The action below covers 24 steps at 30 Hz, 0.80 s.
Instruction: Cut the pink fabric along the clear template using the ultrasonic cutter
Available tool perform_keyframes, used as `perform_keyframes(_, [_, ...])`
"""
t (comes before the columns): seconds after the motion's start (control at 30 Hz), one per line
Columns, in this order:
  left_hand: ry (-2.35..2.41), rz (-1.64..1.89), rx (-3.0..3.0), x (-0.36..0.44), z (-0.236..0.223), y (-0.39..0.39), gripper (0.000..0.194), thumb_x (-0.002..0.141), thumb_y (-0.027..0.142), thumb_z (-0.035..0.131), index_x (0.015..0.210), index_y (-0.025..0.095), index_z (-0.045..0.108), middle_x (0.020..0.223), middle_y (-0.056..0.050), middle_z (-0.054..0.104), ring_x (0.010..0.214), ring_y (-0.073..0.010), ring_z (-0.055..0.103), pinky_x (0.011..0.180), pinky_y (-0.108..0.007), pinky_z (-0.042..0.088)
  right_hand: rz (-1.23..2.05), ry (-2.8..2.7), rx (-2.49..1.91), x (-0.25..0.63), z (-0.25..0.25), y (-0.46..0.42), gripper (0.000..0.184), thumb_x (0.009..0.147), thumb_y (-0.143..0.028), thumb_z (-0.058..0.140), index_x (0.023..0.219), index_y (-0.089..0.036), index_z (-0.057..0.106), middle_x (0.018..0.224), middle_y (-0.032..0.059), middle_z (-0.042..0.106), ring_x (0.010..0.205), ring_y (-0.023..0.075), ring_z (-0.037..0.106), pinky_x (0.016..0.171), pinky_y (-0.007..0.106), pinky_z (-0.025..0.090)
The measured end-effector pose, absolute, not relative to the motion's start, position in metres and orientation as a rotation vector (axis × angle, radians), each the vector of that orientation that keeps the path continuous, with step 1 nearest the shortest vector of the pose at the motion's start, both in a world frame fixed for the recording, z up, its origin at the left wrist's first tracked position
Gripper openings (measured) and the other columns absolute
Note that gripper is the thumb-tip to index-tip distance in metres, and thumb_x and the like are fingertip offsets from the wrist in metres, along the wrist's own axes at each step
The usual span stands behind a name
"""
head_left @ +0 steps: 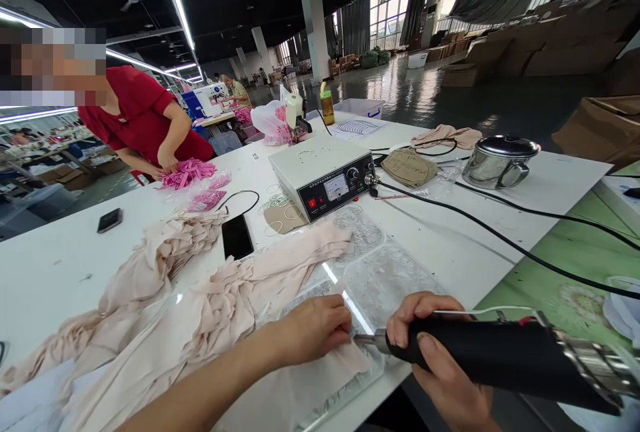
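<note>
My left hand is closed, its fingertips pinching a piece of thin beige fabric that lies on a clear glass plate. My right hand is wrapped around a thick black handheld ultrasonic tool. The tool's narrow metal tip points left and ends close beside my left fingertips, over the fabric. Whether the tip touches the cloth I cannot tell. Stacked beige fabric pieces spread along the left of my forearm, and a second bunched pile lies behind them.
A control box with a dial stands behind the plate, its black cable running right. Nearby are a phone, cardboard templates and a lidded steel mug. Across the table, a person in red handles pink strips.
</note>
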State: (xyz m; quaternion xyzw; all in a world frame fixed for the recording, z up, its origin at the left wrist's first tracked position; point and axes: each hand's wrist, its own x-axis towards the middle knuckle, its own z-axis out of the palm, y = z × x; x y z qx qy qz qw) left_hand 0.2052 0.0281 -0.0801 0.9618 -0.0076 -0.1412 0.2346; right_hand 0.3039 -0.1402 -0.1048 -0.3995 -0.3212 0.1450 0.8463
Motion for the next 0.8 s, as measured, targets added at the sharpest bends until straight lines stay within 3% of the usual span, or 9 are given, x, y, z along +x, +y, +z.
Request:
perform_keyframes(0.23, [0.027,-0.059,2.631,0.173,-0.077,0.023,0.010,0.094,0.020,0.055,0.102,0.019,0.062,0.115,-0.008,0.058,0.094,-0.0169,0.061,0.084,-0.027,0.051,0.318,-0.561,-0.813,0.306,-0.106,-0.158,0.011,0.085,-0.027,0.065,0.088,-0.022,0.056,0.076,-0.0002,0.055,0.055,0.0119,0.057,0.053,0.029,0.052])
perform_keyframes(0.43, [0.010,0.021,2.785,0.129,-0.096,-0.014,0.032,0.095,0.023,0.055,0.126,0.019,0.052,0.126,-0.012,0.058,0.108,-0.0267,0.057,0.095,-0.042,0.048,0.336,-0.519,-0.790,0.305,-0.109,-0.166,0.009,0.083,-0.026,0.064,0.086,-0.022,0.057,0.076,0.0001,0.054,0.054,0.0115,0.056,0.053,0.028,0.052])
perform_keyframes(0.6, [-0.048,0.070,2.801,0.116,-0.098,-0.025,0.026,0.097,0.026,0.052,0.122,0.020,0.054,0.127,-0.009,0.061,0.109,-0.0252,0.058,0.094,-0.037,0.047,0.381,-0.529,-0.879,0.306,-0.117,-0.179,0.010,0.085,-0.029,0.061,0.089,-0.024,0.054,0.074,0.0003,0.053,0.058,0.0148,0.057,0.057,0.034,0.054])
perform_keyframes(0.8, [-0.145,0.234,2.790,0.114,-0.103,-0.023,0.024,0.099,0.025,0.047,0.118,0.016,0.058,0.120,-0.011,0.065,0.108,-0.0231,0.061,0.096,-0.035,0.046,0.413,-0.441,-0.847,0.307,-0.112,-0.177,0.019,0.073,-0.025,0.069,0.081,-0.023,0.052,0.071,-0.0024,0.050,0.054,0.0143,0.055,0.051,0.034,0.054])
